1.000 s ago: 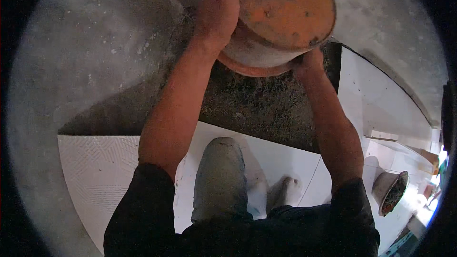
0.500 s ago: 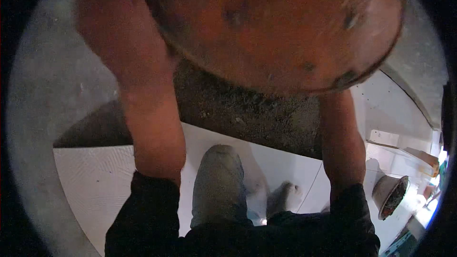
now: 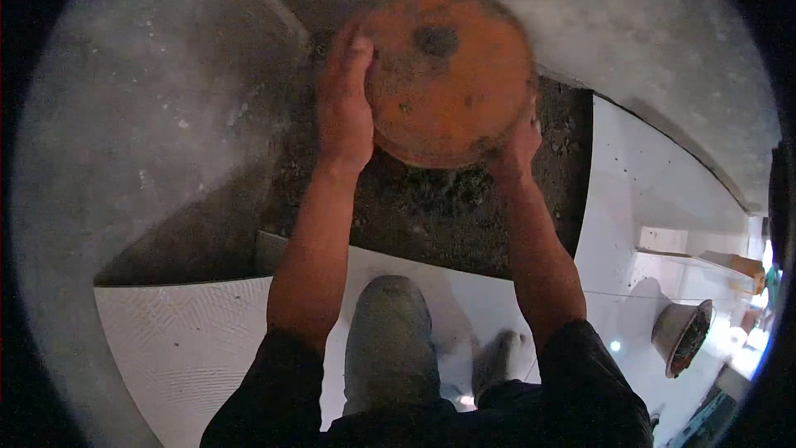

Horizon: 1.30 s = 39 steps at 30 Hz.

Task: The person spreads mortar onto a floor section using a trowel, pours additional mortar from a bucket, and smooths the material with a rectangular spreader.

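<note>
- Here's the round orange bucket in the upper middle of the frame, its flat, stained face towards the camera!
- The left hand presses flat along the bucket's left side, thumb up near the edge.
- Over at lower right of it, the right hand grips the other side; the two hands are apart, clamped on the bucket between them.
- Below, a dark, rough patch of ground; whether the bucket touches it, I can't tell.
- Lower left, a white ridged panel; far right, a tilted pale container with dark contents.
</note>
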Tool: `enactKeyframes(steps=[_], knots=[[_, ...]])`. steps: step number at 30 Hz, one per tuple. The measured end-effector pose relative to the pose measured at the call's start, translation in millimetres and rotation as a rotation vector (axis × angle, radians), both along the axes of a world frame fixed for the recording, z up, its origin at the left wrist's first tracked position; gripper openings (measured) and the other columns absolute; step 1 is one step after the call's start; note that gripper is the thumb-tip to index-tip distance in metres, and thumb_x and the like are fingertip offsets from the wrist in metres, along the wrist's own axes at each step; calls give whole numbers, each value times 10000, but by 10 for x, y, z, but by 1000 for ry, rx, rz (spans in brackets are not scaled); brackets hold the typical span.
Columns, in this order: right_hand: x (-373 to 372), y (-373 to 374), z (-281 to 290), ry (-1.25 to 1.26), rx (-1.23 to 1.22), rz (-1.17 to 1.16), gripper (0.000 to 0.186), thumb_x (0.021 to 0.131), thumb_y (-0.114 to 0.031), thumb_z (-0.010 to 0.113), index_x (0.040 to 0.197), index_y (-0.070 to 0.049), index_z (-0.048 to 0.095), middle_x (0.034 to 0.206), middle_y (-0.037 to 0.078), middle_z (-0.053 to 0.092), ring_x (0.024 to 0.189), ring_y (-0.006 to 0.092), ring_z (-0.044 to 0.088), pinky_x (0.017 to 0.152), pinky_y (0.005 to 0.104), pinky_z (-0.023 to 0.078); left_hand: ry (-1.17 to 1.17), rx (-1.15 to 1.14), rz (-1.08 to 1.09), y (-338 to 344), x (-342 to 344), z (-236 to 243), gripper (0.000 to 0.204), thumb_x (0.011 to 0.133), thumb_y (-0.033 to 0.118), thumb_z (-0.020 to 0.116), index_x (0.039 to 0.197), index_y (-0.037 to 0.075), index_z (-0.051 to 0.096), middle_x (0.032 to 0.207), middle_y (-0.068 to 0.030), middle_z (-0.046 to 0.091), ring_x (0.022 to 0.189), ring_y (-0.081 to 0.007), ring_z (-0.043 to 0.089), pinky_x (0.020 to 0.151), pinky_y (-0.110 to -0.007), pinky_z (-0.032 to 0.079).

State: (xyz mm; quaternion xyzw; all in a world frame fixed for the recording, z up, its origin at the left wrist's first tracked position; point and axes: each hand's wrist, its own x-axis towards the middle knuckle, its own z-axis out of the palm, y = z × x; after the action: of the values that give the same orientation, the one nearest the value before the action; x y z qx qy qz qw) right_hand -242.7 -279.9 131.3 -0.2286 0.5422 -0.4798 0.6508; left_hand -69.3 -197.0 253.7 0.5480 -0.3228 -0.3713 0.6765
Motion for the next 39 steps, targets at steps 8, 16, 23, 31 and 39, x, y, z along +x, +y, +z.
enactKeyframes(steps=[8,16,23,31,39], knots=[[15,259,-727,188,160,157,694,909,-512,367,1340,26,286,1312,182,408,1144,329,472,906,413,426,-114,15,-50,-284,93,-334,517,925,376,385,1322,45,371,1338,-144,385,1249,-264,352,1032,-404,263],[-144,-158,931,-305,-134,205,575,949,-397,365,1295,61,330,1282,198,423,1130,327,476,966,436,393,79,-171,8,-37,25,660,647,903,482,390,1347,22,286,1341,-147,359,1257,-275,325,1039,-419,250],[-88,62,2186,24,-277,354,412,911,-249,463,1179,60,416,1073,196,538,1004,300,537,869,426,426,-818,-370,185,620,-854,256,729,820,340,607,1343,24,209,1348,-190,279,1215,-335,359,1003,-439,305],[-207,327,2198,2,-266,681,479,821,-362,629,1032,58,535,925,178,590,905,253,572,738,385,464,-916,217,202,676,-1063,130,598,788,204,647,1249,-13,332,1166,-187,439,1081,-316,454,869,-447,400],[-3763,1236,1248,965,-627,249,311,870,-281,577,925,25,564,812,108,624,735,182,592,669,322,476,-764,543,30,1009,-531,-338,469,818,228,582,1205,6,438,1175,-159,520,1091,-328,483,923,-468,387]])
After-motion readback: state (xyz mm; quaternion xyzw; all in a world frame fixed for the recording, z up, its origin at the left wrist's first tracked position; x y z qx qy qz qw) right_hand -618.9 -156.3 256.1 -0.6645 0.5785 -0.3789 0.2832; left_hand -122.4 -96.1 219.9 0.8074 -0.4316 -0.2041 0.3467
